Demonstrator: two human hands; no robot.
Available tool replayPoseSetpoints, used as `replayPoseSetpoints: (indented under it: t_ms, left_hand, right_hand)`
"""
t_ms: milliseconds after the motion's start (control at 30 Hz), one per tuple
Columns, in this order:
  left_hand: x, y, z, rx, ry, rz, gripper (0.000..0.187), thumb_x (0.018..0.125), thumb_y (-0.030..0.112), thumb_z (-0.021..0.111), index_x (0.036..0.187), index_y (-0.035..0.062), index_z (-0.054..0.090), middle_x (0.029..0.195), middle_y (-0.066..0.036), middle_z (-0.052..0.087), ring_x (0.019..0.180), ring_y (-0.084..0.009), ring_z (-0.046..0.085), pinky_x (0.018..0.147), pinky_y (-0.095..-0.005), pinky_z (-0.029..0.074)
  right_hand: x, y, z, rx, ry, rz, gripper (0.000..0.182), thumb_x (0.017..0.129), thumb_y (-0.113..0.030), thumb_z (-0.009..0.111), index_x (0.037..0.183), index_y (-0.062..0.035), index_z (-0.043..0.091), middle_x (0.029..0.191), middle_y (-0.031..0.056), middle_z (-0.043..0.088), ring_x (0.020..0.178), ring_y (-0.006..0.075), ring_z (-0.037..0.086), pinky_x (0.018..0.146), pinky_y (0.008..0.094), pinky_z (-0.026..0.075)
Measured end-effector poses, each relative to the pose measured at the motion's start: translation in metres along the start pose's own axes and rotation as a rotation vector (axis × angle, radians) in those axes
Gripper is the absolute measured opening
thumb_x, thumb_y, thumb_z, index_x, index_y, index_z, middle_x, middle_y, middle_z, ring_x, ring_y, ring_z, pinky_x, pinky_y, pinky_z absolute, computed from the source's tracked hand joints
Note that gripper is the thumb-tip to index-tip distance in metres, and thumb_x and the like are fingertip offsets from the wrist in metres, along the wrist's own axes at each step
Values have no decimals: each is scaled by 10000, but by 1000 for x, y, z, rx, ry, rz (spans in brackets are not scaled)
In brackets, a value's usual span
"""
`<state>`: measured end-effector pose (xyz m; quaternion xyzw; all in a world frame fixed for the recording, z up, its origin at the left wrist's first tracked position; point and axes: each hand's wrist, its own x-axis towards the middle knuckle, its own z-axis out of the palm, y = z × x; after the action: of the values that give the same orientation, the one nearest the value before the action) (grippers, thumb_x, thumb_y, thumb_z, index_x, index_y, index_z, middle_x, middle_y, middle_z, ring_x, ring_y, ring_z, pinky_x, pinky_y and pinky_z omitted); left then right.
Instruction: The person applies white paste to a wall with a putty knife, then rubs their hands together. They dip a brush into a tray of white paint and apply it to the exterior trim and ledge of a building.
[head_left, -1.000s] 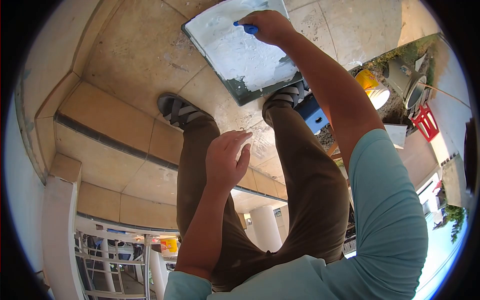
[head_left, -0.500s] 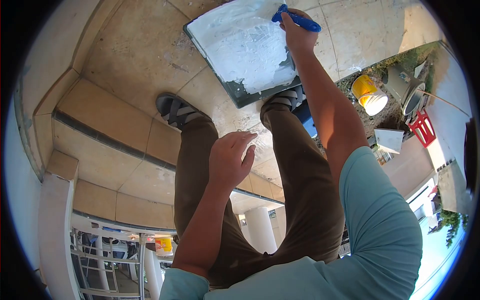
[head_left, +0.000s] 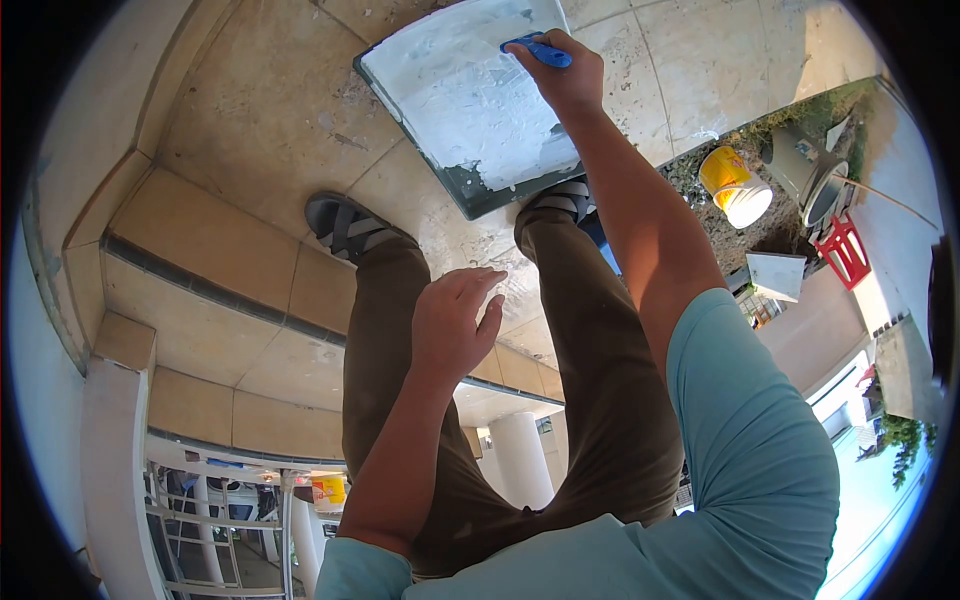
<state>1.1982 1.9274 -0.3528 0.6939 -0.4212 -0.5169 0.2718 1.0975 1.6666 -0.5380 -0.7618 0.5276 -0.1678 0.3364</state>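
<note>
My right hand is wrapped around a blue-handled paintbrush, over the upper right part of a dark panel. The brush's working end cannot be made out. Streaky white paint coats most of that flat rectangular panel, while bare dark surface shows along its near and left edges. My left hand hangs between my knees, fingers loosely stretched and thumb apart, holding nothing. The panel lies on the tiled floor just beyond my sandalled feet.
Beige floor tiles carry white splashes and smudges. Tiled steps are on the left. Beyond the floor's right edge stand a yellow-and-white bucket, a grey container and a red plastic chair. A blue object sits beside my right foot.
My right hand and the paintbrush have moved left and slightly down across the panel. My left hand stays in nearly the same place, and the view has shifted a little.
</note>
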Motion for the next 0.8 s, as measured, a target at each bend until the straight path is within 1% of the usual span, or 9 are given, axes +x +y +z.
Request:
replayPoseSetpoints:
  t_ms: [67, 200, 267, 400, 467, 600, 700, 767, 800]
  left_hand:
    - [1, 1, 0, 18, -2, 0, 254, 787, 58, 667, 1040, 66, 657, 1009, -110, 674, 946, -300, 639, 832, -394, 509]
    - [3, 0, 1, 1, -22, 1, 253, 788, 58, 665, 1041, 69, 658, 1009, -108, 675, 953, -298, 638, 836, -394, 507]
    - [3, 0, 2, -7, -52, -15, 252, 791, 59, 664, 1043, 71, 658, 1013, -107, 675, 957, -295, 637, 840, -395, 505]
    - [3, 1, 2, 16, -55, -16, 249, 796, 65, 664, 1045, 72, 658, 1014, -105, 676, 961, -293, 636, 844, -396, 503]
    - [3, 1, 2, 16, -59, -21, 251, 798, 71, 665, 1049, 71, 657, 1020, -105, 675, 965, -293, 635, 851, -398, 501]
    - [4, 1, 2, 16, -62, -28, 256, 799, 77, 666, 1055, 75, 657, 1029, -103, 674, 968, -293, 635, 855, -398, 499]
    - [4, 1, 2, 22, -54, -24, 261, 798, 79, 668, 1059, 78, 657, 1030, -103, 673, 967, -293, 635, 853, -398, 501]
    - [5, 1, 2, 14, -51, -17, 260, 795, 78, 670, 1055, 78, 658, 1025, -101, 675, 963, -291, 635, 848, -398, 502]
    - [6, 1, 1, 16, -50, -17, 260, 795, 78, 670, 1055, 78, 658, 1025, -101, 675, 963, -291, 635, 848, -398, 502]
  right_hand:
    - [0, 4, 0, -28, 59, -81, 363, 705, -383, 836, 815, -72, 683, 768, 95, 705, 696, 256, 695, 635, 315, 552]
    - [1, 8, 1, -12, -9, -104, 356, 700, -385, 838, 802, -83, 679, 764, 96, 704, 688, 268, 691, 616, 325, 548]
    - [5, 6, 4, -57, -3, -198, 349, 710, -392, 827, 807, -95, 673, 744, 92, 695, 674, 283, 682, 600, 338, 543]
    - [8, 3, 3, -153, -85, -127, 394, 731, -392, 825, 872, -54, 680, 819, 103, 712, 730, 235, 703, 675, 297, 551]
    - [8, 7, 1, -88, -22, -174, 339, 730, -407, 803, 826, -113, 666, 723, 81, 682, 661, 291, 671, 588, 357, 539]
    - [-2, 10, -19, -90, -66, -130, 330, 728, -386, 812, 825, -105, 670, 736, 87, 688, 663, 296, 672, 595, 357, 542]
    - [-10, 15, -28, -82, -30, -148, 326, 726, -364, 821, 834, -95, 673, 748, 89, 694, 655, 283, 675, 602, 343, 542]
    - [-14, 13, -31, 13, -23, 24, 372, 740, -355, 821, 840, -34, 663, 741, 94, 702, 628, 239, 679, 595, 310, 541]
    - [-15, 9, -33, 15, -23, 23, 372, 740, -355, 821, 840, -34, 663, 741, 94, 702, 628, 239, 679, 595, 310, 541]
